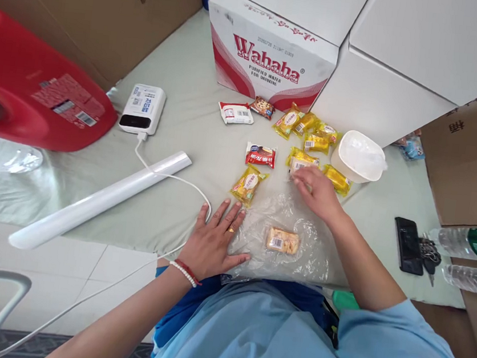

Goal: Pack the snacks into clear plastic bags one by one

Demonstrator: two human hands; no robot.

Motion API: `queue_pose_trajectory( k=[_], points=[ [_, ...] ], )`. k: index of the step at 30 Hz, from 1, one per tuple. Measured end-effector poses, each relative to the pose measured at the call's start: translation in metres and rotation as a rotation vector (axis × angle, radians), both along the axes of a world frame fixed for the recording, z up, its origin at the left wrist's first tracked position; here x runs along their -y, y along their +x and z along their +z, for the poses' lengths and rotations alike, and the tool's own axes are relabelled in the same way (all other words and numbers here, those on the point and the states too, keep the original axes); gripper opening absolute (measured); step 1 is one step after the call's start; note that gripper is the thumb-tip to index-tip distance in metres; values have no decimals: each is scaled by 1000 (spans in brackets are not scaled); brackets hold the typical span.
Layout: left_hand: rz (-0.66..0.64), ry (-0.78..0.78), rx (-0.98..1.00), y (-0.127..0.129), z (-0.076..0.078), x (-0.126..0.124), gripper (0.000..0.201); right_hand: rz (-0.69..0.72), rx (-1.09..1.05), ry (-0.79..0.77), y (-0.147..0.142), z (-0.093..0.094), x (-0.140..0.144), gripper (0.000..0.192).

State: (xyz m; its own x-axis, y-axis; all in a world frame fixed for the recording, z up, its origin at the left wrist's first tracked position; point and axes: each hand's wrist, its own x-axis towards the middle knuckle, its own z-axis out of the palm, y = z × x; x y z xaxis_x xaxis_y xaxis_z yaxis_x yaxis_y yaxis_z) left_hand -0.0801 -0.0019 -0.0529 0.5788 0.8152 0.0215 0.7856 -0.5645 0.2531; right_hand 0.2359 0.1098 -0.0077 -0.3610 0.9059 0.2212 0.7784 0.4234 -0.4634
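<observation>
My left hand [213, 239] lies flat with fingers spread, at the left edge of a clear plastic bag [252, 244] on the cloth-covered surface. Just beyond its fingertips is a yellow-wrapped snack [248, 185]. On the bag rests a clear-wrapped biscuit-like snack [282, 241] with a barcode label. My right hand [317, 191] has its fingers closed on a pale wrapped snack [303, 163], partly hidden by them, beside the yellow packets. A red-and-white packet [260, 155] lies between the hands, farther out. Several yellow-wrapped snacks [317, 142] cluster beyond my right hand.
A white bowl [354, 163] with clear plastic stands right of the snacks. A Wahaha carton [269, 56] stands behind. Leftward are a power bank [143, 109] with a white cable, a white tube [107, 198] and a red jug [37, 87]. A phone [408, 245] lies at right.
</observation>
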Motion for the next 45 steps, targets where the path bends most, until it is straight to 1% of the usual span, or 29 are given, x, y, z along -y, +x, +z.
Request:
queue_pose_trajectory(
  k=[2,4,7,9,11,13,16,17,18,19,20,22,24,26,29,32,34,36,38,40,42,45],
  points=[
    [2,6,8,0,0,0,97,72,67,-71,19,-8,29,32],
    [0,11,9,0,1,0,96,90,111,-143,36,-16,57,34],
    [-9,28,5,0,2,0,96,36,101,-186,57,-22,86,37],
    [-18,43,5,0,1,0,97,-13,82,-182,65,-23,91,34],
    [-24,58,7,1,-1,0,97,-78,72,-147,66,-22,84,33],
    [-25,71,6,1,-2,0,97,-180,68,-81,62,-22,67,40],
    [-19,77,0,1,-2,0,96,-346,111,1,44,-23,33,67],
    [-15,75,0,1,-1,0,95,-358,158,4,36,-23,22,75],
    [-11,71,1,2,-1,0,95,-339,220,-3,28,-22,12,80],
    [-7,66,2,2,-1,0,95,-299,287,-16,20,-20,3,80],
    [-3,61,5,2,-1,1,94,-253,350,-30,13,-17,-5,75],
    [5,53,9,1,-1,0,94,-193,444,-46,1,-10,-15,61],
    [11,47,8,1,-1,0,94,-185,478,-48,-6,-1,-19,52],
    [13,41,6,0,-2,0,93,-189,454,-51,-8,7,-16,52],
    [11,27,13,0,-1,-1,93,-175,271,-72,-3,17,4,55],
    [10,7,15,0,-1,0,93,-89,26,-138,3,30,41,52],
    [9,-1,9,0,0,0,93,-16,-57,-190,3,39,70,50],
    [4,2,3,0,0,0,94,36,-74,-225,-2,45,97,48],
    [-3,11,-1,1,-1,1,94,50,-49,-239,-9,44,118,49],
    [-7,18,-2,1,-1,1,95,40,12,-234,-18,36,131,50],
    [-7,25,4,1,-1,0,95,22,85,-219,-25,26,139,51],
    [-9,35,39,0,-1,-1,94,1,146,-197,-31,15,142,55]
  ],
)
